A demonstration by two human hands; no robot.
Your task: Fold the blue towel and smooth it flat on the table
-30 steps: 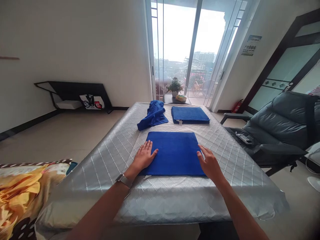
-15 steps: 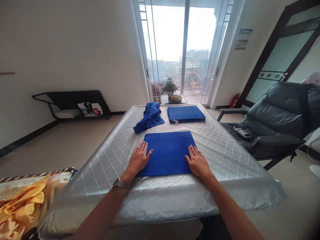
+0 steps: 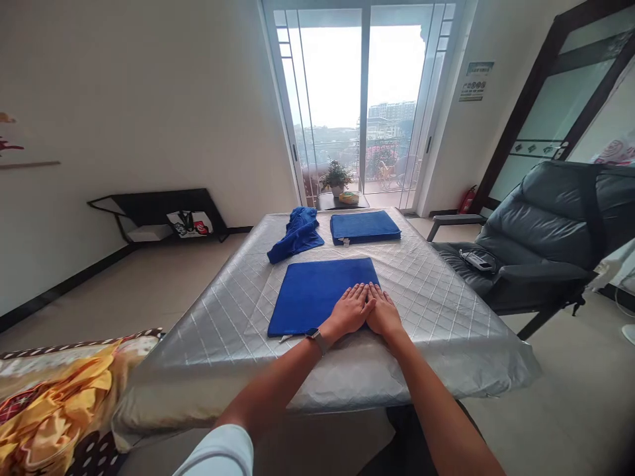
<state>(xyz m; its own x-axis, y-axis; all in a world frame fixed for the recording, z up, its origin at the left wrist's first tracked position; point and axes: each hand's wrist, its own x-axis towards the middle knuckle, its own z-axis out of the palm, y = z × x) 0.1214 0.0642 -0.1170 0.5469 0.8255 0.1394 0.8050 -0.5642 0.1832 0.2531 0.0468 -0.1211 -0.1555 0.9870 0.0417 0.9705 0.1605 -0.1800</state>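
A folded blue towel (image 3: 312, 291) lies flat near the front of the table, with a small white tag at its near left edge. My left hand (image 3: 351, 309) rests flat on the towel's right part, fingers stretched out. Right beside it, my right hand (image 3: 383, 312) lies flat over the towel's right edge, the two hands touching at the thumbs. Neither hand grips anything. Farther back are a stack of folded blue towels (image 3: 366, 226) with white tags and, left of it, a crumpled blue towel (image 3: 296, 235).
A silver quilted cover (image 3: 233, 297) drapes the table. To the right stands a dark reclining chair (image 3: 550, 218) holding a white device (image 3: 477, 261). Yellow cloth (image 3: 64, 396) is heaped at the lower left. A potted plant (image 3: 337, 175) stands beyond the far edge.
My left hand has moved right across the folded towel, from its left edge to beside my right hand. My right hand stays near the right edge. The view has shifted slightly.
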